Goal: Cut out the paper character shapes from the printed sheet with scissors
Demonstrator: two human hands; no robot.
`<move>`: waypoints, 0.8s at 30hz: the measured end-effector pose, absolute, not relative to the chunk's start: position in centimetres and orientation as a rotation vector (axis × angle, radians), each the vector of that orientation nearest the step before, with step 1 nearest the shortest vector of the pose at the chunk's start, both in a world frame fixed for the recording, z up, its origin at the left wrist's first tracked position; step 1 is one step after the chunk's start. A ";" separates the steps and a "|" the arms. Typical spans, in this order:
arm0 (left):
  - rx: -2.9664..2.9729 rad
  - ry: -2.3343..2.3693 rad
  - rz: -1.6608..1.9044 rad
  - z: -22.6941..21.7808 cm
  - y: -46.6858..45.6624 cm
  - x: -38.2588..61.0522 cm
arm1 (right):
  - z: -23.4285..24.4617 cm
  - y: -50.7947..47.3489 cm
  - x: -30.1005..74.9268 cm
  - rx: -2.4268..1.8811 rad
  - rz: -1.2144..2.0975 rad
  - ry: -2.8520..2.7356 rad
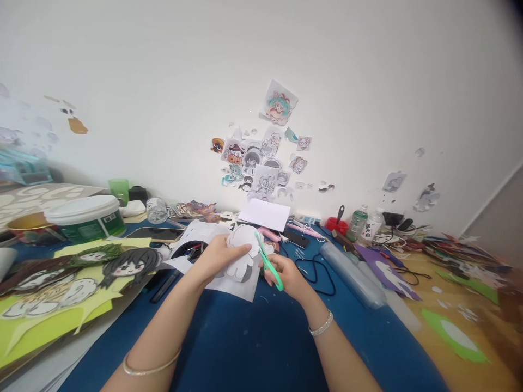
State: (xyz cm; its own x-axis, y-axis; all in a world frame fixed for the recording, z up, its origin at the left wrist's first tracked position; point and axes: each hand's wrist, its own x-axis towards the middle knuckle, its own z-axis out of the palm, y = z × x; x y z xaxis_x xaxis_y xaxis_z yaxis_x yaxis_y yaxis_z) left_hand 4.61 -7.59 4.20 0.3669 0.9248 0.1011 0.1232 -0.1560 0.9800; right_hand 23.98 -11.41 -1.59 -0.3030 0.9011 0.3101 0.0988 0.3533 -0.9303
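Note:
My left hand (223,256) pinches a white paper cutout (240,267) with a drawn figure on it, thumb on top. My right hand (286,275) is closed around the green handles of a pair of scissors (273,269). The blades point up and away, at the right edge of the cutout; whether they touch the paper I cannot tell. Beneath the cutout lies a larger white sheet (247,293) on the blue table cover (261,343).
Coloured paper cutouts (131,264) cover the left side. A white-lidded green tub (87,215) stands behind them. On the right are a clear plastic roll (353,275), purple paper (386,269) and bottles (359,220). Drawings (265,158) hang on the wall.

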 end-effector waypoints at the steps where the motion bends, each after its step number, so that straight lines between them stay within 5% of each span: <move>1: 1.573 0.970 0.939 4.3 -7.6 4.6 | -1.6 -11.4 24.0 -0.910 1.067 -1.680; 24: 1.713 1.034 0.768 5.1 -8.1 3.7 | -0.6 -12.4 24.5 -1.021 1.105 -1.876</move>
